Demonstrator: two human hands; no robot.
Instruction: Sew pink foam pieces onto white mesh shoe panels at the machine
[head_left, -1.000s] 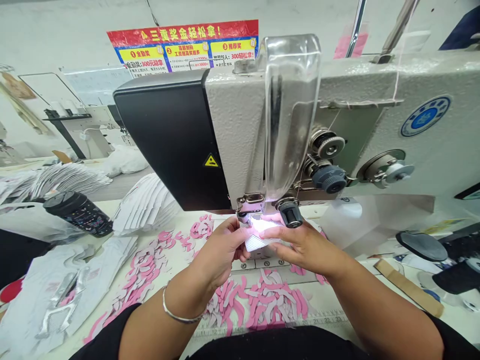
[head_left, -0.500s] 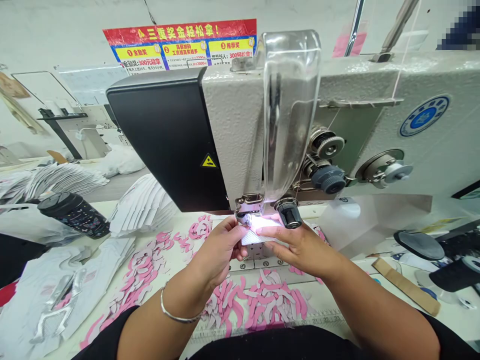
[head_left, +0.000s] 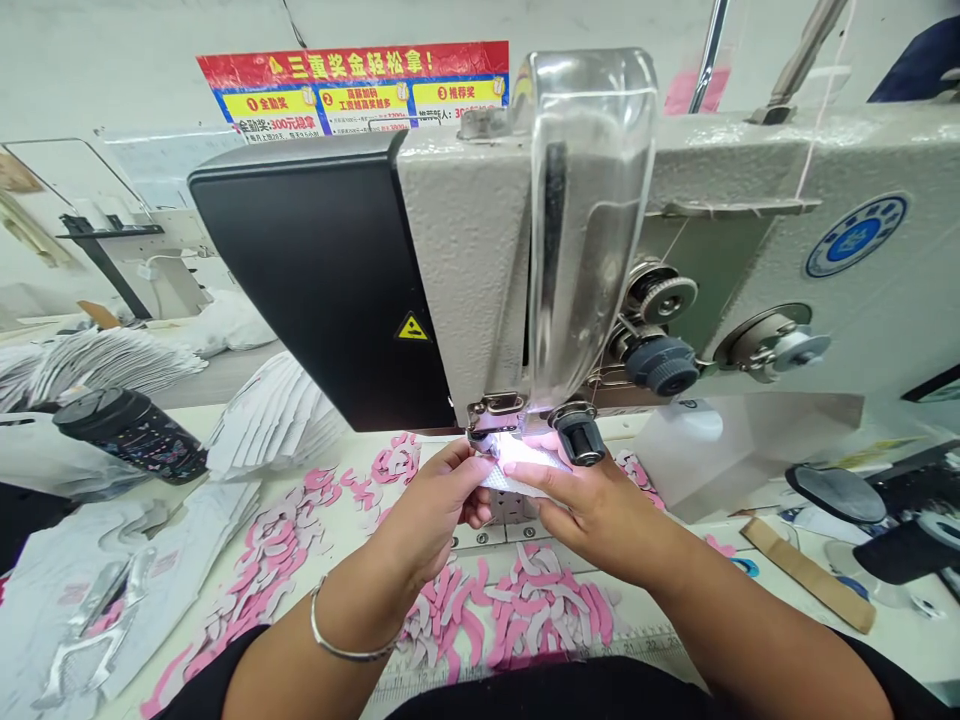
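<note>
A small white fabric piece [head_left: 517, 478] lies under the lit needle area of a sewing machine [head_left: 465, 250]. My left hand [head_left: 448, 490] pinches its left edge between thumb and curled fingers, close to the presser foot [head_left: 484, 440]. From the other side, my right hand [head_left: 592, 500] holds the piece, index finger stretched over its top and the other fingers partly hidden behind the machine's black knob [head_left: 579, 432]. Bright light washes out the cloth's far part. A metal bangle [head_left: 349, 640] circles my left wrist.
Pink and white scraps [head_left: 540, 605] cover the table before the machine and to its left. White cut pieces [head_left: 274, 420] are stacked at left near a black tumbler [head_left: 131, 435]. A brown strip [head_left: 808, 573] and black thread spool [head_left: 904, 550] lie at right.
The view has shifted slightly. My right index finger and the white fabric piece have turned a little under the machine; my left hand keeps its pinch.
</note>
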